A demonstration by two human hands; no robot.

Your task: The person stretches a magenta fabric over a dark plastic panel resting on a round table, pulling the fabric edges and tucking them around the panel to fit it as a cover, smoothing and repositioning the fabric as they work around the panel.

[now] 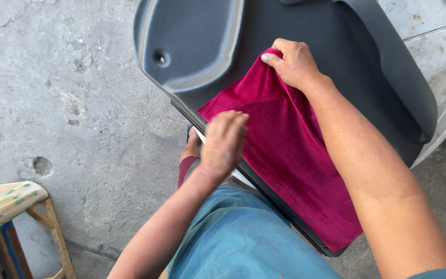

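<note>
Fingers [273, 58] of the right hand [295, 63] are pinched on the top corner of one crimson velvet cloth [290, 155], so that it is held taut over one dark grey moulded panel [336, 46]. The left hand [224, 142] is pressed curled on the cloth at the panel's near edge, where a thin pale tool seems gripped, though this cannot be told surely. The panel is propped above the concrete floor [68, 93]; one wooden stool [11, 204] stands at the lower left.

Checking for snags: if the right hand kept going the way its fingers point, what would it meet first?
Probably bare dark panel; the right hand pinches the red cloth at its top corner, pointing up-left.
</note>
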